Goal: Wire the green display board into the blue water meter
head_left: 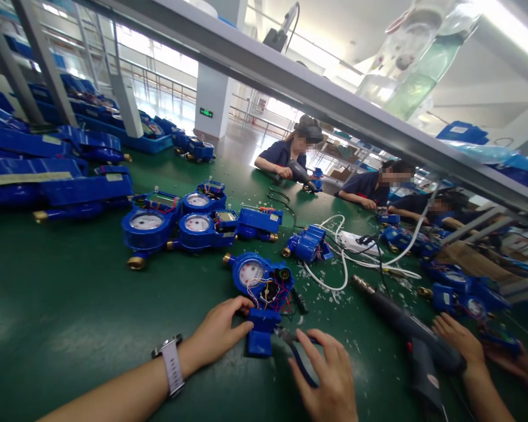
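Note:
In front of me lies a blue water meter [251, 273] with a round dial, a brass end and loose coloured wires over its opened housing. Its blue plastic cover [260, 346] is folded out toward me. My left hand [215, 328], with a watch on the wrist, grips the cover's left edge between thumb and fingers. My right hand [330, 369] holds a pair of dark-handled pliers [305, 363], whose jaws point at the cover's right edge. Whether the jaws touch it I cannot tell.
Several blue water meters [147, 221] stand behind, with more stacked at left [57, 181]. A heat gun [416, 334] lies at right beside a co-worker's hand [460, 340]. A white power strip [358, 242] and cables lie beyond. A metal shelf beam [317, 94] crosses overhead. Other people work opposite.

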Motion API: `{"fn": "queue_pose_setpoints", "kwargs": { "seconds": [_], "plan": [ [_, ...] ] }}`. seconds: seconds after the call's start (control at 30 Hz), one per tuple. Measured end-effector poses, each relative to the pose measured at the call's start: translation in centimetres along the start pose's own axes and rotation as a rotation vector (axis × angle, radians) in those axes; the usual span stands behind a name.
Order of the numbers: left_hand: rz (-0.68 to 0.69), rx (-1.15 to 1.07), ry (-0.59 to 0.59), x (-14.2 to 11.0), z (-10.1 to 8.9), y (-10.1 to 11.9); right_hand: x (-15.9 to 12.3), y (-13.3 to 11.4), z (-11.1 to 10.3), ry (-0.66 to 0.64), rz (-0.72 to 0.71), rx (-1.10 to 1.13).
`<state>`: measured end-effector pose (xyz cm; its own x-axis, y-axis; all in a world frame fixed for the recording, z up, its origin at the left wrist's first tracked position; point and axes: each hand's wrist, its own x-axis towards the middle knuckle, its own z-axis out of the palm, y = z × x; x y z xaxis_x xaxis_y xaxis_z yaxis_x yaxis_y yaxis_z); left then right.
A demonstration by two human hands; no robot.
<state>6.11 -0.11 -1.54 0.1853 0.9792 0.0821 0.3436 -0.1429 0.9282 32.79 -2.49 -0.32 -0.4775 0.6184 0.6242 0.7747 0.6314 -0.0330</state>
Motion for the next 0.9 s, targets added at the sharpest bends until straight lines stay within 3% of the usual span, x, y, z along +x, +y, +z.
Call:
{"fn": "queue_pose_setpoints", "kwargs": {
  "seconds": [0.3,0.63,0.9],
  "plan": [
    [0.088,0.115,-0.028,0.2,0.0,-0.5,1.8,-1.5,1.5,-0.022,-0.067,-0.155],
    [0.093,0.144,-0.043,0.5,-0.1,-0.6,2.5,-2.1,1.3,-0.09,-0.079,-0.172],
    [0.091,0.153,-0.055,0.5,-0.1,-0.6,3.0,-2.4,1.0,-0.071,-0.063,-0.146]
  ]
}}
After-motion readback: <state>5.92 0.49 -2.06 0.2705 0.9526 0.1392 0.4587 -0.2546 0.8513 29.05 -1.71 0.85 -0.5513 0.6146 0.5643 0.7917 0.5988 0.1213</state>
